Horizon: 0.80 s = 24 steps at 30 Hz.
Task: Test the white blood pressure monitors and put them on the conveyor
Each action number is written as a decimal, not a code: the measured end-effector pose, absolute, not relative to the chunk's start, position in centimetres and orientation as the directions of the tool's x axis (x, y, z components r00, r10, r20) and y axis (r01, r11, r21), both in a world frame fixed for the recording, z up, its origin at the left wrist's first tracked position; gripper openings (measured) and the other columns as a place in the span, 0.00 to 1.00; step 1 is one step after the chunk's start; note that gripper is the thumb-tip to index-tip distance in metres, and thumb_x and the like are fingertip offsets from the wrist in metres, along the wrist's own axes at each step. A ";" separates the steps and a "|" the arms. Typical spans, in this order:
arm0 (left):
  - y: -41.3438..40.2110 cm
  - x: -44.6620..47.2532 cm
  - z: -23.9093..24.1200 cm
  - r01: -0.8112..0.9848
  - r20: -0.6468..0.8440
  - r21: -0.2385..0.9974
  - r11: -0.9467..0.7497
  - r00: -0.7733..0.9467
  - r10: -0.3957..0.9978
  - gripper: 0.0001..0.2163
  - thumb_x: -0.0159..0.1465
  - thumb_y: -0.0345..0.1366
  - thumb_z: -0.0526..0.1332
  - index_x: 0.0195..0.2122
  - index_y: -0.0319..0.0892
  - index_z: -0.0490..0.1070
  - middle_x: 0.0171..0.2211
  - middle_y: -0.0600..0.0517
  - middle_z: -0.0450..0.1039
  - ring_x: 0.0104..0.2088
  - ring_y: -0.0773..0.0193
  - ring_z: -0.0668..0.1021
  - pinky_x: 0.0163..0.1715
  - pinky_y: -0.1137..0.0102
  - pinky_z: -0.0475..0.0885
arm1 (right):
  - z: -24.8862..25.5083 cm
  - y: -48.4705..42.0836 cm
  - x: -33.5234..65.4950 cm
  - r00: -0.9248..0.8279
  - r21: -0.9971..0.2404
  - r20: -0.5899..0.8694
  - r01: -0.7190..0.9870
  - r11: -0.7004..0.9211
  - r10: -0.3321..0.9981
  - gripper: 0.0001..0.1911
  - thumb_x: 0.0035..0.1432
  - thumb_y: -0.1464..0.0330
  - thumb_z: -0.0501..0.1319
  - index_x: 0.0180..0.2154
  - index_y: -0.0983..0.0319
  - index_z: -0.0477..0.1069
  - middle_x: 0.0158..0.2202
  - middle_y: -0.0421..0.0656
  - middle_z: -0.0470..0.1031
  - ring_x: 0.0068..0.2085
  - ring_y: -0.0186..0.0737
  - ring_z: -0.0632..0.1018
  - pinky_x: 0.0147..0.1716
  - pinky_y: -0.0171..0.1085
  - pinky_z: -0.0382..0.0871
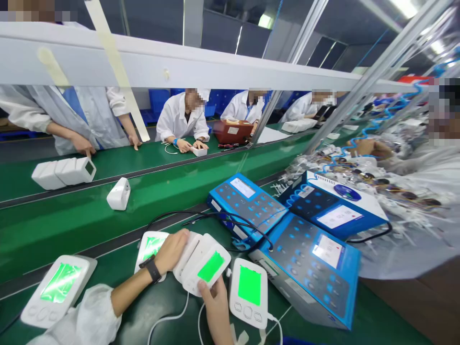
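Note:
My right hand (217, 304) grips a white blood pressure monitor (212, 266) by its lower edge, thumb on the front; its screen glows green. My left hand (171, 253), a dark band on its wrist, is closed on the upper left of a white housing (186, 256) pressed against that monitor. Whether this housing is a separate unit I cannot tell. Behind the left wrist lies another lit monitor (149, 245), partly covered. Right of my hands a lit monitor (248, 293) lies flat with a white lead plugged in. One more lit monitor (57, 290) lies at the left.
Blue test boxes (305, 268) with screens and black cables stand at the right. A white unit (119, 194) sits on the green belt (161, 191). Across it, co-workers in white coats handle units near a white row (64, 172). Wired parts (388, 191) pile at far right.

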<state>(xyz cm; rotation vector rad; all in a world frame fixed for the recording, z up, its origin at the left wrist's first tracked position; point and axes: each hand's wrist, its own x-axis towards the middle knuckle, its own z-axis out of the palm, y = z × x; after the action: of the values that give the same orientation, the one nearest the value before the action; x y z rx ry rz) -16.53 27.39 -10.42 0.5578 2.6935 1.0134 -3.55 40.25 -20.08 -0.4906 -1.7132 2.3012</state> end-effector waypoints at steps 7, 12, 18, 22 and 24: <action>28.0 -14.4 -7.6 0.302 -0.025 0.687 0.660 -0.899 0.437 0.23 0.74 0.51 0.40 0.47 0.43 0.70 0.41 0.41 0.80 0.44 0.44 0.80 0.42 0.59 0.68 | -19.9 39.5 -3.1 -0.921 -0.975 -0.134 0.057 -0.213 0.366 0.42 0.63 0.52 0.68 0.70 0.60 0.58 0.64 0.52 0.72 0.64 0.55 0.73 0.62 0.48 0.70; 27.6 -14.6 -6.1 0.440 -0.115 0.469 0.766 -0.829 0.547 0.22 0.75 0.47 0.38 0.49 0.41 0.68 0.38 0.39 0.79 0.39 0.40 0.81 0.35 0.60 0.66 | -19.7 39.2 -2.9 -0.919 -0.983 -0.129 0.068 -0.171 0.373 0.47 0.63 0.54 0.68 0.74 0.61 0.50 0.63 0.54 0.73 0.62 0.56 0.75 0.61 0.49 0.70; 28.0 -14.8 -4.4 0.617 -0.222 0.232 0.752 -0.719 0.659 0.29 0.73 0.58 0.43 0.52 0.36 0.67 0.40 0.35 0.78 0.39 0.36 0.81 0.35 0.57 0.68 | -19.8 39.1 -2.8 -0.908 -0.986 -0.150 0.112 -0.120 0.392 0.53 0.62 0.52 0.68 0.75 0.64 0.44 0.66 0.56 0.69 0.65 0.59 0.71 0.64 0.51 0.66; 27.6 -15.2 -6.0 0.568 -0.094 0.445 0.693 -0.740 0.666 0.25 0.72 0.59 0.46 0.47 0.41 0.67 0.42 0.41 0.75 0.42 0.46 0.78 0.41 0.58 0.71 | -19.9 39.3 -3.1 -0.927 -0.971 -0.109 0.022 -0.238 0.360 0.44 0.64 0.52 0.67 0.73 0.60 0.54 0.68 0.53 0.67 0.68 0.56 0.68 0.67 0.50 0.63; 27.1 -15.9 -7.5 0.511 -0.037 0.551 0.659 -0.774 0.632 0.21 0.76 0.51 0.41 0.47 0.42 0.66 0.46 0.42 0.73 0.46 0.50 0.75 0.49 0.57 0.70 | -20.0 39.3 -3.2 -0.925 -0.953 -0.098 -0.020 -0.302 0.368 0.42 0.64 0.51 0.66 0.71 0.60 0.58 0.67 0.53 0.69 0.67 0.57 0.69 0.64 0.51 0.67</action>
<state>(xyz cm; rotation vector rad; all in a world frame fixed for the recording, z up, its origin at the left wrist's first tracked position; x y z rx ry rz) -15.85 27.12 -7.50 0.9276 2.6509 0.7783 -3.23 39.34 -20.05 -0.4400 -1.6864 2.3130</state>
